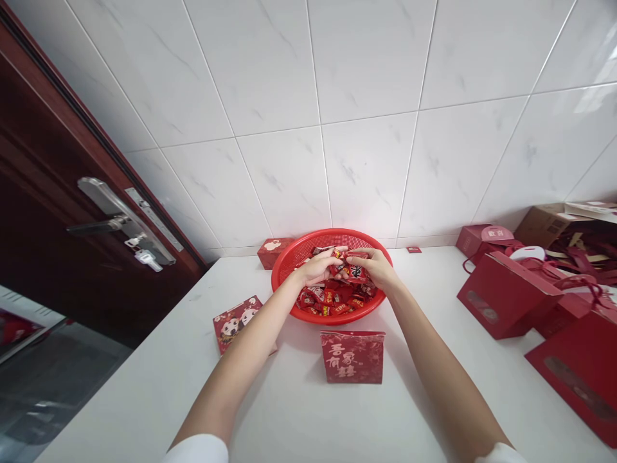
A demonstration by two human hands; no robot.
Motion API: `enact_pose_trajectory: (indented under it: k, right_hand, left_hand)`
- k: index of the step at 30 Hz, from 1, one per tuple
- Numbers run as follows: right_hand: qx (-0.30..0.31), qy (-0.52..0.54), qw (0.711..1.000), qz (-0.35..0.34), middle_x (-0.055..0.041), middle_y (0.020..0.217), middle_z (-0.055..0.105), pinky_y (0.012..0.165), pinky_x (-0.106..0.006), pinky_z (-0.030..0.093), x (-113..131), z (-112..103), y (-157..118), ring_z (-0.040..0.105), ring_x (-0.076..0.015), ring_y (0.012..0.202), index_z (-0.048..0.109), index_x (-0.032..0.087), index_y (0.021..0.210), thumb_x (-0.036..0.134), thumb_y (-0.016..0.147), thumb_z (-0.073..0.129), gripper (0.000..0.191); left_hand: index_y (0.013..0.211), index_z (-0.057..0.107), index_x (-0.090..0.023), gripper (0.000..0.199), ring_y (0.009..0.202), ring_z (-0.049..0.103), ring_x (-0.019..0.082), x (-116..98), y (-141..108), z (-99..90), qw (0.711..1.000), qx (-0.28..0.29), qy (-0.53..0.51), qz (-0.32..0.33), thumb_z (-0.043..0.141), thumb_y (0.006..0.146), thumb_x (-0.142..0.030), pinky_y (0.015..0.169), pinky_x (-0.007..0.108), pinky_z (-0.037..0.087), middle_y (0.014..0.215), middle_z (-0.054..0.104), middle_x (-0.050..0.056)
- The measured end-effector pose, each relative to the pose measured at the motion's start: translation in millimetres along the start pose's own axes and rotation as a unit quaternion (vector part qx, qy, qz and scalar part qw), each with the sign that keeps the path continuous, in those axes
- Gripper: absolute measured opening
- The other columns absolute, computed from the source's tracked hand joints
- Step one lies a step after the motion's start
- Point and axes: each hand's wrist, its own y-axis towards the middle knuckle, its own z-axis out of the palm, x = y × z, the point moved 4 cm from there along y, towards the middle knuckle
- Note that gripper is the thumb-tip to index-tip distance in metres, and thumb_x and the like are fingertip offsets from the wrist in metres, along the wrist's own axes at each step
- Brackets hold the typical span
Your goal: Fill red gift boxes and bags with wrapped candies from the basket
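Note:
A round red plastic basket (282, 283) holds many small red wrapped packets (332, 302). Both hands are inside it, above the packets. My left hand (319, 267) is on the left, its fingers curled round some small wrapped pieces. Close beside it, my right hand (373, 265) grips a red packet with dark lettering (357, 270). In front of the basket a dark red box with pale characters (353, 357) stands on the white table (299, 411). Left of the basket lies a red box with cartoon figures (234, 325), partly hidden by my left forearm.
A small red box (272, 253) sits behind the basket, near the tiled wall (366, 173). Several red gift boxes (511, 296) and an open cardboard box (540, 225) are at the right. A dark door (58, 167) with keys is at the left.

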Motion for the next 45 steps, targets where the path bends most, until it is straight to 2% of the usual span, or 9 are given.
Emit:
enact_pose_trajectory:
  k: [4, 9, 19, 24, 31, 34, 38, 41, 45]
  right_hand:
    - [-0.01, -0.044, 0.999, -0.014, -0.0013, 0.067, 0.074, 0.061, -0.033, 0.054, -1, -3, 1, 0.067, -0.0195, 0.061, 0.076, 0.021, 0.075, 0.034, 0.054, 0.087, 0.027]
    - [-0.04, -0.05, 0.998, -0.022, 0.0007, 0.063, 0.071, 0.058, -0.031, 0.05, -3, -6, 3, 0.063, -0.0171, 0.058, 0.072, 0.022, 0.069, 0.031, 0.052, 0.087, 0.024]
    - [-0.086, 0.015, 0.996, -0.035, -0.0003, 0.065, 0.071, 0.063, -0.033, 0.052, -1, -11, 6, 0.064, -0.0185, 0.062, 0.068, 0.022, 0.066, 0.035, 0.052, 0.085, 0.026]
    - [-0.094, 0.053, 0.994, -0.03, 0.0005, 0.066, 0.071, 0.064, -0.032, 0.054, -2, -12, 8, 0.066, -0.0178, 0.063, 0.068, 0.022, 0.067, 0.036, 0.048, 0.089, 0.032]
    - [-0.092, 0.073, 0.993, -0.022, 0.0006, 0.067, 0.073, 0.061, -0.032, 0.056, -2, -13, 7, 0.068, -0.0187, 0.064, 0.069, 0.022, 0.069, 0.034, 0.045, 0.093, 0.036]
    - [-0.081, 0.078, 0.994, -0.012, -0.0016, 0.069, 0.075, 0.058, -0.033, 0.057, -1, -11, 5, 0.07, -0.0212, 0.064, 0.071, 0.021, 0.07, 0.036, 0.047, 0.094, 0.036]
    - [-0.057, 0.081, 0.995, 0.001, -0.0055, 0.068, 0.075, 0.058, -0.036, 0.058, 0, -6, 4, 0.071, -0.0244, 0.064, 0.073, 0.019, 0.068, 0.034, 0.047, 0.095, 0.034]
    - [-0.057, 0.086, 0.995, -0.001, -0.0044, 0.064, 0.074, 0.059, -0.034, 0.057, -1, -5, 4, 0.07, -0.0226, 0.061, 0.073, 0.019, 0.067, 0.033, 0.045, 0.095, 0.034]
    - [-0.081, 0.099, 0.992, -0.015, -0.001, 0.065, 0.074, 0.058, -0.031, 0.056, -3, -10, 7, 0.069, -0.0188, 0.058, 0.071, 0.02, 0.067, 0.036, 0.046, 0.094, 0.035]
  left_hand:
    - [0.154, 0.037, -0.027, 0.074, 0.077, 0.069, 0.015, 1, -2, 1.8, 0.999, 0.032, 0.005, 0.0, 0.064, 0.085, -0.016, 0.068, 0.027, 0.051, 0.117, 0.067, 0.009]
    - [0.153, 0.038, -0.03, 0.074, 0.081, 0.071, 0.016, 0, -4, 4.3, 0.999, 0.037, 0.012, -0.015, 0.07, 0.086, -0.024, 0.071, 0.028, 0.054, 0.126, 0.063, 0.011]
    - [0.138, 0.057, -0.023, 0.058, 0.077, 0.072, 0.017, 1, -1, -3.6, 0.997, -0.012, 0.08, -0.017, 0.076, 0.085, -0.034, 0.074, 0.03, 0.054, 0.111, 0.069, 0.008]
    - [0.118, 0.071, -0.018, 0.041, 0.083, 0.072, 0.019, 3, 2, -5.6, 0.997, -0.015, 0.081, -0.009, 0.079, 0.082, -0.035, 0.078, 0.032, 0.055, 0.11, 0.072, 0.008]
    - [0.094, 0.077, -0.014, 0.049, 0.084, 0.069, 0.019, 3, 4, -7.1, 0.996, -0.023, 0.088, 0.014, 0.088, 0.064, -0.051, 0.082, 0.034, 0.055, 0.094, 0.075, 0.007]
    - [0.093, 0.078, -0.013, 0.053, 0.085, 0.069, 0.021, 3, 4, -8.1, 0.995, -0.028, 0.094, 0.014, 0.087, 0.063, -0.056, 0.086, 0.038, 0.055, 0.089, 0.076, 0.008]
    - [0.097, 0.079, -0.015, 0.054, 0.096, 0.069, 0.024, 0, 4, -6.7, 0.994, -0.027, 0.098, 0.046, 0.086, 0.064, -0.057, 0.093, 0.042, 0.052, 0.097, 0.076, 0.009]
    - [0.097, 0.079, -0.014, 0.055, 0.099, 0.068, 0.024, -2, 3, -5.8, 0.991, -0.027, 0.109, 0.075, 0.088, 0.062, -0.057, 0.097, 0.041, 0.051, 0.099, 0.076, 0.008]
    - [0.102, 0.077, -0.015, 0.056, 0.091, 0.07, 0.023, 0, 5, -7.2, 0.992, -0.024, 0.113, 0.05, 0.085, 0.066, -0.058, 0.091, 0.04, 0.053, 0.098, 0.076, 0.008]
